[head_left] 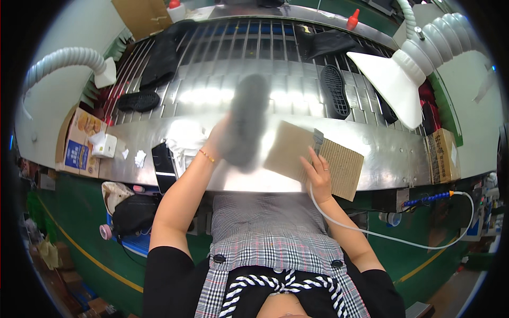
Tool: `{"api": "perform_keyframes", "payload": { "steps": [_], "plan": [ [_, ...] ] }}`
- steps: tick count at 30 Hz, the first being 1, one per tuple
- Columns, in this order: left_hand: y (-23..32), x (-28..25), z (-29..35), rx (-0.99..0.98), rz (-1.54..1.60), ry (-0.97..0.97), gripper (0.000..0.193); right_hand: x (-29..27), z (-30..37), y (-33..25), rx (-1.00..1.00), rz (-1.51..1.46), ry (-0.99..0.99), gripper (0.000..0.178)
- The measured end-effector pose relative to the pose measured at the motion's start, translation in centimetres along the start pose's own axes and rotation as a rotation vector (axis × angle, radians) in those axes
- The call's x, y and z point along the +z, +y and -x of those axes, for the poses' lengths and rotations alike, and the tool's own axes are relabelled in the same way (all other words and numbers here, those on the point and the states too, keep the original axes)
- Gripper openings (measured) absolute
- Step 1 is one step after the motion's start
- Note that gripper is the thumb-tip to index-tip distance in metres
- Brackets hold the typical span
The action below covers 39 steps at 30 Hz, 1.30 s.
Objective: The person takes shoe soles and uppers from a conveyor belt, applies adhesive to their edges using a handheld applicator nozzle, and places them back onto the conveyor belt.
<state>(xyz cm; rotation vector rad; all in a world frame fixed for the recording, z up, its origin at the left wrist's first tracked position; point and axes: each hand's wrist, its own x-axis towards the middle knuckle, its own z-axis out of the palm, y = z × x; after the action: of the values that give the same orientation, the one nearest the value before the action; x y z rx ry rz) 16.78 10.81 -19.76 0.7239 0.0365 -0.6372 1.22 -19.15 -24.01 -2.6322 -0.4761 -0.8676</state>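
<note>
My left hand [221, 137] holds up a dark grey shoe sole [249, 114] over the metal worktop; motion smears the sole, and the fingers are partly behind it. On the right, my right hand [319, 174] lies over the cardboard pieces, fingers stretched out and a ring on one. A flat brown cardboard piece [288, 150] is left of it and a ribbed cardboard piece [344, 165] right of it. Just beyond the fingertips sits a small dark grey object [318, 135], its kind unclear. A thin white hose [339, 221] runs up to my right wrist, its end hidden.
Black soles [335, 91] [139, 101] and boot uppers [161, 55] lie on the slatted conveyor. White hoods [389, 79] [106, 73] on flexible ducts hang at both sides. Crumpled white cloth [185, 139] is left of me. Cardboard boxes [80, 142] [444, 155] flank the worktop.
</note>
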Motion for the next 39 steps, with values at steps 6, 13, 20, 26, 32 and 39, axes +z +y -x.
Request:
{"api": "perform_keyframes", "payload": {
  "steps": [6, 13, 20, 26, 32, 39],
  "plan": [
    [2.0, 2.1, -2.1, 0.074, 0.285, -0.097, 0.054, -0.9, -0.9, -0.5, 0.025, -0.025, -0.033, 0.041],
    [0.2, 3.0, -4.3, -0.085, 0.324, -0.554, 0.046, -0.9, -0.8, 1.3, 0.036, 0.013, -0.068, 0.039],
    [2.5, 0.9, -9.6, -0.092, -0.169, -0.112, 0.049, -1.4, -0.7, 0.7, 0.047, 0.018, -0.068, 0.038],
    [11.2, -1.5, -18.9, -0.095, -0.878, 0.023, 0.061, -1.9, -0.4, 0.4, 0.049, 0.035, -0.077, 0.035],
    [19.2, -9.5, -15.6, 0.197, -1.892, 0.748, 0.063, -1.8, 0.1, 0.2, 0.086, 0.035, -0.075, 0.035],
    [19.2, -23.2, -4.5, -0.415, -1.99, 1.148, 0.053, -2.1, 0.3, 0.0, 0.089, 0.042, -0.106, 0.033]
  ]
}}
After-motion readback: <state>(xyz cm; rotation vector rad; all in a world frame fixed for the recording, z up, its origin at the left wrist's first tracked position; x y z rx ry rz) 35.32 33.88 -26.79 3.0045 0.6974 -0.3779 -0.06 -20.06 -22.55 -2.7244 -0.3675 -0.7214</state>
